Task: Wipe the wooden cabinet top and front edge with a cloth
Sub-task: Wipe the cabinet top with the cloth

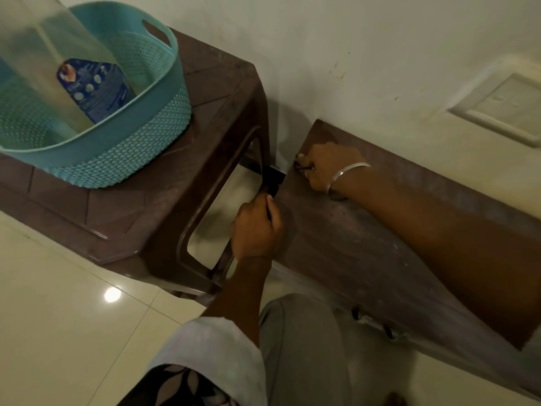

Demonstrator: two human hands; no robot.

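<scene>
Cabinet top [366, 244], wooden, one: its long axis runs from the centre of the frame down to the lower right, and its front edge [415, 313] is the side facing the person. Right hand [329, 167], one, with one bangle [347, 172]: it sits at the upper-left end of the top, fingers curled over a small bunched thing, taken to be the cloth [301, 167], one, mostly hidden. Nearly the whole length of the top therefore lies down-right of these fingers, back along the forearm, so a wiping stroke would probably travel that way. Left hand [256, 230], one: at the top's left end near the front corner, so nearer to the front edge. Its fingers are curled, but I cannot tell whether they clasp the edge or something dark. Stool [205, 118], brown plastic, one, left of the cabinet. Basket [140, 148], teal, one, on the stool. Bottle [58, 68], clear, one, in the basket. Wall plate [503, 109], one, upper right.
</scene>
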